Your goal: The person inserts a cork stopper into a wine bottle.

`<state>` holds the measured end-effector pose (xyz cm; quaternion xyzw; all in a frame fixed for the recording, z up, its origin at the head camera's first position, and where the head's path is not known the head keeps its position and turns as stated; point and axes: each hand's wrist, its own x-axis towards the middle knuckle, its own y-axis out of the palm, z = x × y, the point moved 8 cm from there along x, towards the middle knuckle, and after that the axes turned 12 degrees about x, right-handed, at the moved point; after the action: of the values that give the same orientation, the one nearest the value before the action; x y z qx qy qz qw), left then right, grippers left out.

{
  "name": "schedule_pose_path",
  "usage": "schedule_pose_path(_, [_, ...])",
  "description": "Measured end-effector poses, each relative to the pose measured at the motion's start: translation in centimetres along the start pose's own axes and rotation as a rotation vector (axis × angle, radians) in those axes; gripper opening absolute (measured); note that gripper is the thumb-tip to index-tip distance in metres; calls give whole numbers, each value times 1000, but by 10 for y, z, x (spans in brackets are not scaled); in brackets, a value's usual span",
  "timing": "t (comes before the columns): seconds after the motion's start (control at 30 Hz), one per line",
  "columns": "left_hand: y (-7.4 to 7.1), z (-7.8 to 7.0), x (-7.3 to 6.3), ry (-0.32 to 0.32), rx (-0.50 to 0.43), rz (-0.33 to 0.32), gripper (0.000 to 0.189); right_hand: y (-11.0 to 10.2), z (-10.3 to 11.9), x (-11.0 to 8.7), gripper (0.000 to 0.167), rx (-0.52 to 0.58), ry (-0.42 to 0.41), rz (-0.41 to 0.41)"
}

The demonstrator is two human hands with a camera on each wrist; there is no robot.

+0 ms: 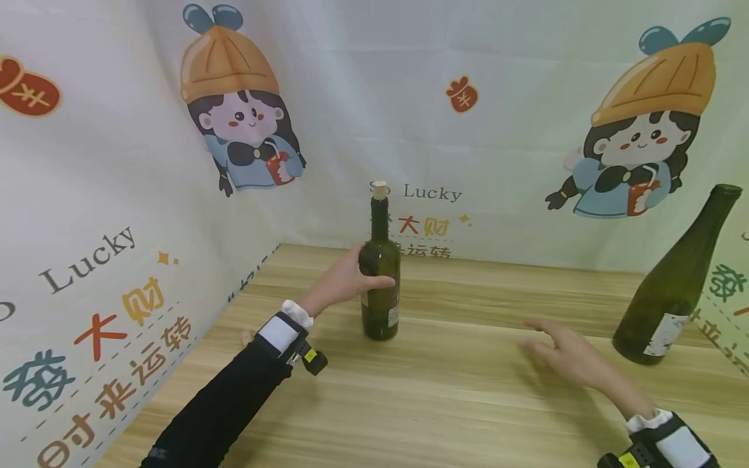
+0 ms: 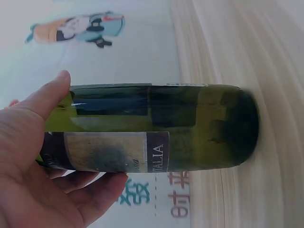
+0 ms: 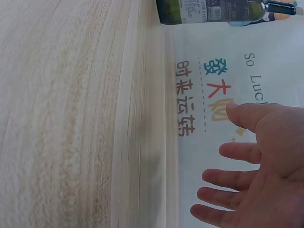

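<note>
A green wine bottle with a cork in its neck stands upright in the middle of the table. My left hand grips its body from the left, thumb across the front. In the left wrist view the label of the bottle shows, with the fingers wrapped below it. My right hand is held over the table to the right, fingers spread and holding nothing. The right wrist view shows that hand apart from the corked bottle. Nearest to it is a second green bottle, uncorked.
The wooden table runs back to a printed cloth hung behind and at both sides. A small pale piece lies at the left, partly behind the left forearm.
</note>
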<state>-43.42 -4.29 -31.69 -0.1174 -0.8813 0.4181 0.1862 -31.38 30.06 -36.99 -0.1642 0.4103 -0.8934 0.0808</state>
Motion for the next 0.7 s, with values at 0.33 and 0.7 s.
schedule_pose_path(0.33, [-19, 37, 18, -42, -22, -38, 88, -10, -5, -5, 55, -12, 23, -49])
schedule_pose_path(0.7, [-36, 70, 31, -99, -50, -69, 78, -19, -9, -13, 52, -15, 4, -83])
